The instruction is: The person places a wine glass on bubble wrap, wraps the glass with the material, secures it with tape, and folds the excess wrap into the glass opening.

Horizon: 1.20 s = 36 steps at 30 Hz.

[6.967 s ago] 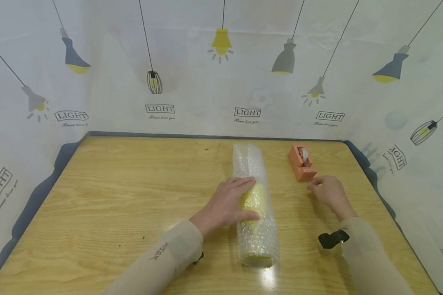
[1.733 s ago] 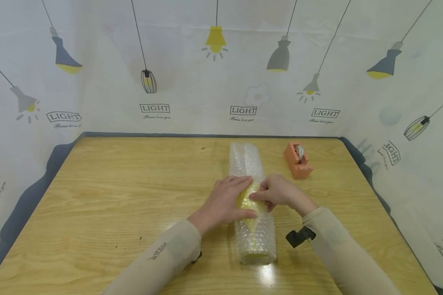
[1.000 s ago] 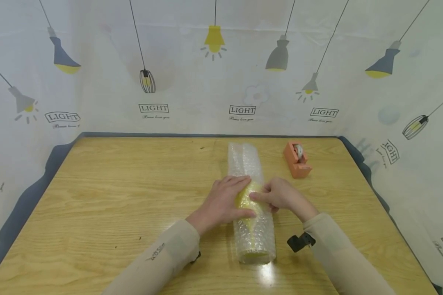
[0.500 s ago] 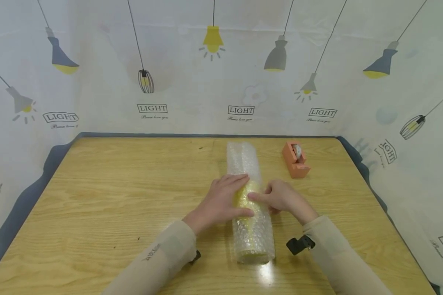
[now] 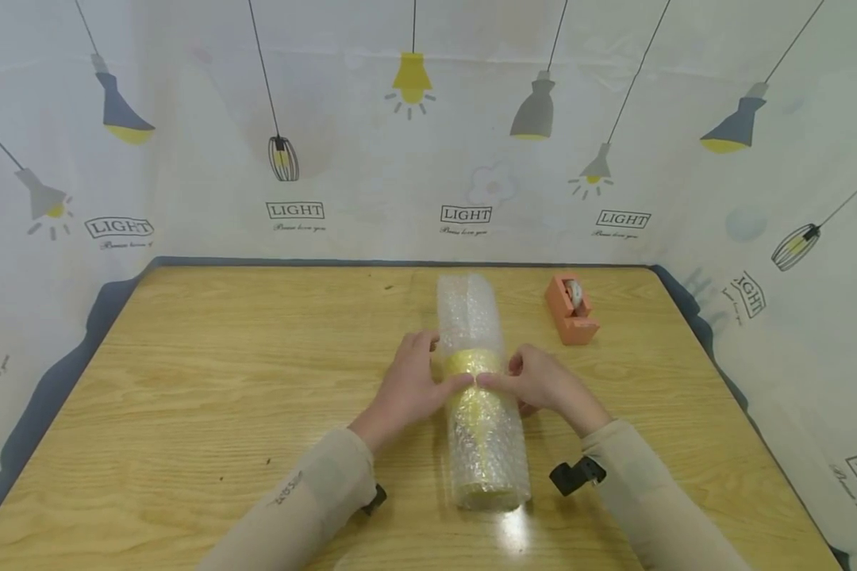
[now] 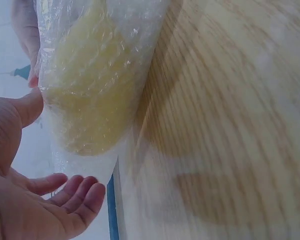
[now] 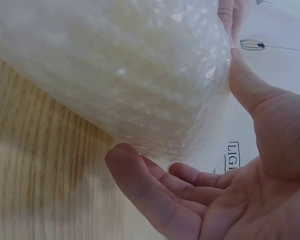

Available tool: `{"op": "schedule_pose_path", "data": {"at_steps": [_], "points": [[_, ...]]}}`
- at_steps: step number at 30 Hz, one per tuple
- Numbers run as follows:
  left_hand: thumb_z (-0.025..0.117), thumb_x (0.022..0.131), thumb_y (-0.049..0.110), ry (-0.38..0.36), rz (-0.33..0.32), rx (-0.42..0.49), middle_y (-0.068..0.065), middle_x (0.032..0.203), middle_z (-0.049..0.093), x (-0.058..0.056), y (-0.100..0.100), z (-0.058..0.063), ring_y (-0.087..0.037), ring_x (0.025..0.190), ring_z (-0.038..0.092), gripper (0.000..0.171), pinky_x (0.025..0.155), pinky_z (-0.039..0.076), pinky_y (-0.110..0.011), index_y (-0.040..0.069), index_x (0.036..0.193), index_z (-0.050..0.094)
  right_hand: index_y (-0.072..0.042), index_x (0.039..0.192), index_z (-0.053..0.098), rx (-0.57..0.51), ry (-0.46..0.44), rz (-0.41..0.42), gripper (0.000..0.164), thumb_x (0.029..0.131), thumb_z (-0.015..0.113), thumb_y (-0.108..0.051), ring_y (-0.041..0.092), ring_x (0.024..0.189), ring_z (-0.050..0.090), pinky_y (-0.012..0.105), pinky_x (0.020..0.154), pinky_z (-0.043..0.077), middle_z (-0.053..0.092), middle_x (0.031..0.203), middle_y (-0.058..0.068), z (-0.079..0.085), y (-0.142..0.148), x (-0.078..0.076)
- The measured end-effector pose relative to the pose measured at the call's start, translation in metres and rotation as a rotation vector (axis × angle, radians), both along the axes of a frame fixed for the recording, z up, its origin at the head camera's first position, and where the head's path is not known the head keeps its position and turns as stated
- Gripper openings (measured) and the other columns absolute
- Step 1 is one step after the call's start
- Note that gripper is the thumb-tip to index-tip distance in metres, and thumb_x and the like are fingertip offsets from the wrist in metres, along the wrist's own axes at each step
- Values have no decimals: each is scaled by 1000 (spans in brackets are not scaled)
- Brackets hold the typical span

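A roll of clear bubble wrap [image 5: 482,456] lies lengthwise on the wooden table. Through it shows a yellow stemmed glass [image 6: 90,105], its bowl toward the far end and its foot toward me. My left hand [image 5: 407,388] has its thumb on top of the roll, the other fingers bent at the left side. From the right, my right hand [image 5: 546,381] holds the roll, thumb on top and fingers curled low along the side. Both thumb tips meet over the bowl. In the right wrist view, the curled fingers [image 7: 155,195] lie right at the wrap's lower edge.
An orange tape dispenser [image 5: 571,309] with a roll of tape stands at the back right of the wooden table [image 5: 257,357]. A pale wall cloth [image 5: 371,159] printed with lamps hangs behind the table's far edge.
The right hand came from beside the tape dispenser to the roll. My left hand, earlier spread over the wrap, has drawn its fingers back to the left side and brought its thumb to the right thumb.
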<state>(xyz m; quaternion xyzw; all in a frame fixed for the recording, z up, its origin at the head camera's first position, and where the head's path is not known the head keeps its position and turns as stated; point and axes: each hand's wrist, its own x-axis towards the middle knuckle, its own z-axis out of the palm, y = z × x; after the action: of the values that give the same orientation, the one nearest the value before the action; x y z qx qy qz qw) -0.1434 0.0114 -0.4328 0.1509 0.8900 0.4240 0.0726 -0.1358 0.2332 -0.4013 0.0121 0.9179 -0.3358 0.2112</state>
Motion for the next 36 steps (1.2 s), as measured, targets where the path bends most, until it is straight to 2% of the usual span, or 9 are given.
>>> {"op": "schedule_pose_path", "data": {"at_steps": [5,8,12,17,21,26,30,33,36], "points": [[78,89,52,-127,36,-31,-17,140,57,-4,0,2,-35,124,60,91,102,55,-49,1,154,39,13,141,45,-44,-22,-1,89,93,71,-58,26,78,71,41,72,65,57,133,38,-4,0,-2],[77,89,54,-183,32,-58,-17,135,63,-6,0,4,-34,120,62,89,99,57,-48,1,151,42,12,143,44,-78,-32,-3,90,93,71,-57,27,82,72,42,73,65,56,135,38,-6,1,-3],[74,92,55,-228,-7,-86,-19,128,68,-9,-1,6,-34,116,65,85,96,58,-46,-3,148,46,11,142,46,-140,-56,-11,86,93,72,-56,28,85,72,43,74,65,58,134,35,-8,3,-4],[70,94,56,-233,-56,-101,-23,129,68,-11,-2,7,-36,118,66,80,97,58,-47,-6,142,53,11,146,41,-208,-84,-10,88,94,71,-53,28,87,72,43,76,65,54,139,36,-9,6,-4],[68,95,56,-241,-76,-109,-26,131,66,-13,-1,7,-39,121,64,77,98,58,-49,-6,140,56,11,150,34,-257,-109,0,89,96,70,-50,28,91,72,43,77,64,51,142,37,-10,9,-5],[66,96,57,-233,-82,-123,-25,131,66,-13,0,7,-37,119,64,75,97,58,-48,-4,138,58,12,148,35,-306,-123,14,82,99,69,-44,28,94,71,42,77,64,55,137,35,-10,12,-7],[67,96,56,-220,-82,-114,-21,124,68,-12,0,9,-31,108,66,74,90,59,-43,-4,138,58,13,149,33,-326,-123,12,84,99,69,-43,29,101,68,41,78,63,54,137,34,-10,11,-9],[68,96,54,-212,-81,-88,-15,109,69,-12,-1,10,-25,92,64,65,77,59,-38,-2,128,62,12,150,32,-331,-114,2,85,98,70,-43,30,105,66,40,80,63,53,139,34,-10,10,-10],[67,97,54,-207,-75,-57,-11,100,67,-13,-3,11,-22,83,61,56,70,56,-34,2,120,63,10,150,33,-339,-100,-6,83,98,70,-43,33,107,65,42,81,63,53,139,34,-9,8,-11]]}}
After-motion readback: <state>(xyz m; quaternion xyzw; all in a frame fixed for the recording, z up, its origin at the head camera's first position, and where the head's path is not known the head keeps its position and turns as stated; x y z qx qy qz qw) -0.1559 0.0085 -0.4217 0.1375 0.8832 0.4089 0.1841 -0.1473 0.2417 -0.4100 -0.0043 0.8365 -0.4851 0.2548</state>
